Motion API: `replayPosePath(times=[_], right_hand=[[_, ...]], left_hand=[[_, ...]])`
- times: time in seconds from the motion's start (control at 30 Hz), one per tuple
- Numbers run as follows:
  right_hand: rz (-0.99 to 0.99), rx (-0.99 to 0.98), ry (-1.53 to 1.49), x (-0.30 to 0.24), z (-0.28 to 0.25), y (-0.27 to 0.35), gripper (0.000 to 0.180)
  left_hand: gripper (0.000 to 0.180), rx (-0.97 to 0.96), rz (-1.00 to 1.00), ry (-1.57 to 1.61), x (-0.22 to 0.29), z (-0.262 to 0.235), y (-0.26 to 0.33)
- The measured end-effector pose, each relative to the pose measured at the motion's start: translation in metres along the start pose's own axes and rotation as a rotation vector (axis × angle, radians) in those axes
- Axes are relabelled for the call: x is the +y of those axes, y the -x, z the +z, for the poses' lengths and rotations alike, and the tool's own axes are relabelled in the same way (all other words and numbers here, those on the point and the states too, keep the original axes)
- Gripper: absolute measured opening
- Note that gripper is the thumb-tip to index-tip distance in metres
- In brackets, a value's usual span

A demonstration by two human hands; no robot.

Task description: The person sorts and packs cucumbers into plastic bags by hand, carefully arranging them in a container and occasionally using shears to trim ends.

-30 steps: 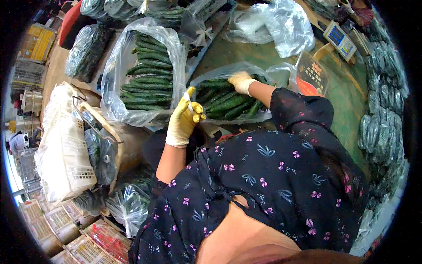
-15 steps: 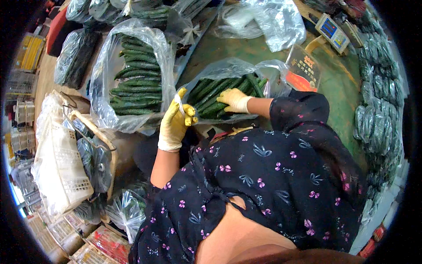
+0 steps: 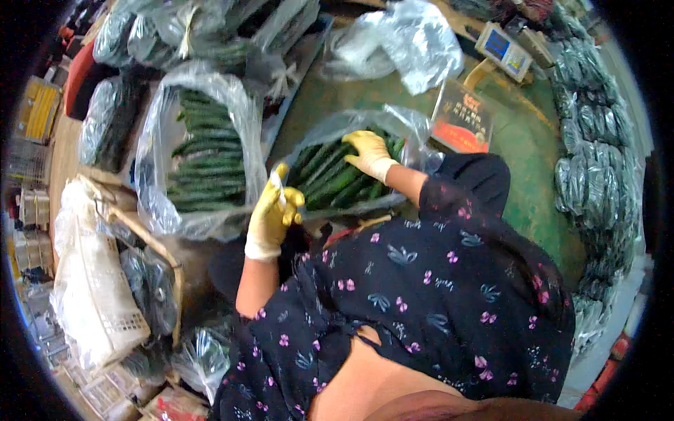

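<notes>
Dark green cucumbers (image 3: 342,177) fill an opened clear plastic bag (image 3: 415,119) in front of me. My right hand (image 3: 367,150), in a yellow glove with a pale cuff, lies over the cucumbers toward the bag's far side. Its fingers and thumb are apart, touching the pile. By the same bag's left edge is my left hand (image 3: 270,214), gloved alike, with one finger raised and the others curled. A thin whitish strip shows at its fingers. To its left, a second clear bag (image 3: 147,158) lies open around a row of cucumbers (image 3: 206,151).
Stacked bagged produce (image 3: 577,179) lines the right side. A digital scale (image 3: 504,50) and a printed box (image 3: 461,116) stand on the green table (image 3: 530,165). Crumpled plastic (image 3: 421,49) lies at the back. A white crate (image 3: 98,281) sits at the left, near a wrapped bundle (image 3: 109,123).
My right hand has shifted over the cucumbers toward the bag's far side. The left hand keeps its curled pose beside the bag. The whole view has moved slightly.
</notes>
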State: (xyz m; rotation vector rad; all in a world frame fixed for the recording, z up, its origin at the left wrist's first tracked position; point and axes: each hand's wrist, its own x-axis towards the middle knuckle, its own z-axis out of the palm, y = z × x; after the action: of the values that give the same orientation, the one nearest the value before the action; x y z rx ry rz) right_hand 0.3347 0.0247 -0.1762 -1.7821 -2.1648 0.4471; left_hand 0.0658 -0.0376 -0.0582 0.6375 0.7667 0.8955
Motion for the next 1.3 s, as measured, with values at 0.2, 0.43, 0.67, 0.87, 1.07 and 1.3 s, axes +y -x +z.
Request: replayPosePath(times=[0.2,0.43,0.67,0.87,1.07,1.3], right_hand=[[0.668,-0.318,-0.262,0.071,0.007,0.013,0.061],[0.746,-0.035,-1.154,0.033,0.015,-0.005,0.054],[0.530,-0.171,-0.560,-0.047,0.012,0.005,0.068],[0.546,0.094,-0.203,0.043,-0.041,0.002,0.043],[0.458,0.409,-0.027,0.083,-0.096,0.006,0.034],[0.056,-0.329,0.096,-0.045,-0.114,0.033,0.043]], left_hand=[[0.061,-0.007,0.010,-0.007,0.000,-0.005,0.002],[0.067,-0.084,-0.027,0.002,-0.005,0.004,0.000],[0.065,-0.118,-0.022,0.040,-0.008,0.004,-0.003],[0.060,-0.066,0.019,0.069,-0.006,0.000,0.000],[0.049,-0.014,-0.064,-0.075,-0.009,-0.018,-0.006],[0.047,-0.171,-0.059,-0.089,-0.017,0.005,-0.004]])
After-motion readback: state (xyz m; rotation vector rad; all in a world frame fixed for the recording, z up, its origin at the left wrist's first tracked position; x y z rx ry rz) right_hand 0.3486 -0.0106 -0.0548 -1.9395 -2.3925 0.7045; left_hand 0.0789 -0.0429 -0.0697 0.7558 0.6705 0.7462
